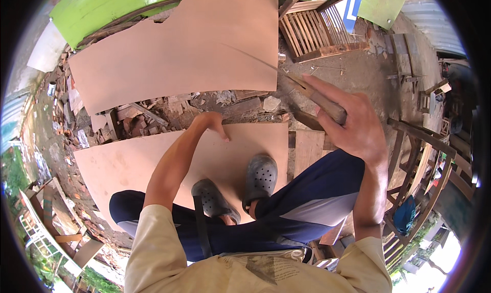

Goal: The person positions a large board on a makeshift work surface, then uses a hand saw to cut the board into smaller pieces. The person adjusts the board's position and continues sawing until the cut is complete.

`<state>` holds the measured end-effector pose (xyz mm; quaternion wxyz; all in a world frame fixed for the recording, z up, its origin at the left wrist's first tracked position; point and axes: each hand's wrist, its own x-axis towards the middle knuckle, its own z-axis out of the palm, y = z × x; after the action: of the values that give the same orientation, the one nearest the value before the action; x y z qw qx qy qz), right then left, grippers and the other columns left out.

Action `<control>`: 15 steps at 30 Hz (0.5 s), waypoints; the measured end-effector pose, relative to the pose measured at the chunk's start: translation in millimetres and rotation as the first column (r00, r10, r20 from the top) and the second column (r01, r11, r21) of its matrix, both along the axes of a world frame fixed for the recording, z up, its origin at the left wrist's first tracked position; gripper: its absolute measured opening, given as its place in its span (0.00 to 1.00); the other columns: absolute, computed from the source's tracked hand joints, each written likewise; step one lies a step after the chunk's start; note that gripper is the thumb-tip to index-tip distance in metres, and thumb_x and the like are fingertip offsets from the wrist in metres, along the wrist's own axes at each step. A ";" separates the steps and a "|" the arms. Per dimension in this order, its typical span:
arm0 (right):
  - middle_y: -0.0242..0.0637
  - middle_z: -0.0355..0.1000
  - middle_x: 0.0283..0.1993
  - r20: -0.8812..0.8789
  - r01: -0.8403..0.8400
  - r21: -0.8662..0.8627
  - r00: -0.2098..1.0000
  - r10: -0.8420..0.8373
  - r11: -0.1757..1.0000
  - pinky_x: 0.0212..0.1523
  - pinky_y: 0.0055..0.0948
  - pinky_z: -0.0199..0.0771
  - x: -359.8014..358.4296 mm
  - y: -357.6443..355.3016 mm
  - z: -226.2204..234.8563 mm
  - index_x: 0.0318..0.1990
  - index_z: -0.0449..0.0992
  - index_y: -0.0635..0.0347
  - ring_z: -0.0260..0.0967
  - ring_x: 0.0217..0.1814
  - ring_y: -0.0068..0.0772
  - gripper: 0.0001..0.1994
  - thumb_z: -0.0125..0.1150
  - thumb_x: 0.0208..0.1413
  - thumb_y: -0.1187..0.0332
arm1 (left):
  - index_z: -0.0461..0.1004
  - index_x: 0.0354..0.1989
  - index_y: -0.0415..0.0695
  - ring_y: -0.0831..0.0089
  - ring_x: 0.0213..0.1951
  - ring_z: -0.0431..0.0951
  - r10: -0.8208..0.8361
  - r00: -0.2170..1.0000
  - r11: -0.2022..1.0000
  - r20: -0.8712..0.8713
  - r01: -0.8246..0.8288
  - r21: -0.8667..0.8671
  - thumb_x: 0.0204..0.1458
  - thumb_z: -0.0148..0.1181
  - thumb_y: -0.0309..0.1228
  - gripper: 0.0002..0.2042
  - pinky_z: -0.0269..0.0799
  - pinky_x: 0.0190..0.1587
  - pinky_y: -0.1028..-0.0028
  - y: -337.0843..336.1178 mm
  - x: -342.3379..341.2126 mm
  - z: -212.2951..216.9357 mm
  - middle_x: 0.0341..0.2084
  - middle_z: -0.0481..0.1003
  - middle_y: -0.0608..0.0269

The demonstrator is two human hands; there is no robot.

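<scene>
My right hand (pixel 353 121) is closed round the wooden handle of a handsaw (pixel 327 106). The thin blade, seen almost edge-on, points up and left over the far brown sheet (pixel 189 47). At the far edge of the near brown sheet (pixel 138 170) is my left hand (pixel 210 123), bent at the wrist. Its thumb points down over that sheet, while the other fingers are mostly hidden. I cannot tell whether it grips the edge. My feet, in dark clogs (pixel 261 178), stand on the near sheet, and I squat over it.
Wood scraps and rubble (pixel 143 114) fill the gap between the sheets. A slatted wooden frame (pixel 319 29) stands at the far right. Wooden furniture frames (pixel 424 139) are on the right, with a blue bag (pixel 405 216) among them. Green panels (pixel 112 9) lean at the back.
</scene>
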<state>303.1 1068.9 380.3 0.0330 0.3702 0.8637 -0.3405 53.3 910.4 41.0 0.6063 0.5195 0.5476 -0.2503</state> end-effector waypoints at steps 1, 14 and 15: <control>0.55 0.80 0.45 -0.007 -0.006 0.022 1.000 0.006 1.000 0.37 0.34 0.77 3.2 1.5 -1.3 0.64 0.75 0.53 0.79 0.32 0.54 0.28 0.61 0.53 0.77 | 0.82 0.47 0.36 0.49 0.50 0.82 -0.025 0.999 0.999 -0.039 0.027 0.046 0.23 0.80 0.59 0.44 0.76 0.54 0.56 1.8 5.1 5.6 0.45 0.82 0.45; 0.54 0.80 0.45 0.029 -0.007 0.012 1.000 0.007 1.000 0.36 0.35 0.77 2.3 6.6 -2.4 0.64 0.75 0.52 0.79 0.30 0.51 0.27 0.62 0.53 0.76 | 0.79 0.50 0.46 0.50 0.49 0.81 0.417 0.908 0.761 -0.034 -0.328 0.560 0.40 0.79 0.41 0.27 0.75 0.52 0.53 -67.8 42.9 27.7 0.43 0.82 0.50; 0.54 0.79 0.45 0.009 -0.022 0.029 1.000 0.021 0.999 0.35 0.36 0.77 3.9 6.6 -4.8 0.64 0.75 0.52 0.79 0.29 0.51 0.27 0.62 0.53 0.75 | 0.79 0.51 0.46 0.50 0.50 0.81 0.423 0.905 0.759 -0.043 -0.328 0.563 0.40 0.79 0.41 0.28 0.75 0.52 0.53 -69.2 47.3 29.7 0.44 0.82 0.50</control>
<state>307.0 1075.6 375.5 0.0351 0.3628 0.8723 -0.3260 100.7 841.2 70.7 0.4234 0.5256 0.7379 -0.0005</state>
